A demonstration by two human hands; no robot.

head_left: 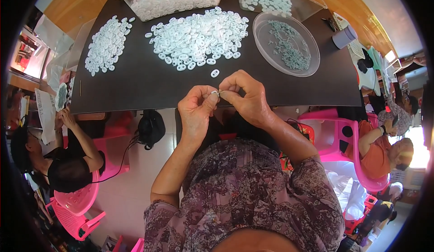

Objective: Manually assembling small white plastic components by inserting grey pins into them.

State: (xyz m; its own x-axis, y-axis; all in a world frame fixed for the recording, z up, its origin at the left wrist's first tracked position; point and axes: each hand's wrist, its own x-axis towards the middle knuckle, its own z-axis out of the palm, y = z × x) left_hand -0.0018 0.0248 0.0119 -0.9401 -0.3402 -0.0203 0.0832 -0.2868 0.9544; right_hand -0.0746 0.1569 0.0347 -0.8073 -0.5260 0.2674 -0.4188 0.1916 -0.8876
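White pc [214,93] pinched btwn both hands [195,107]; printed sheet [46,109] far L, text too sm to read

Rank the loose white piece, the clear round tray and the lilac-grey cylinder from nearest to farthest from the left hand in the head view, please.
From the left hand:
1. Loose white piece, just ahead and slightly to the right.
2. Clear round tray, farther off, ahead and to the right.
3. Lilac-grey cylinder, far right, past the tray.
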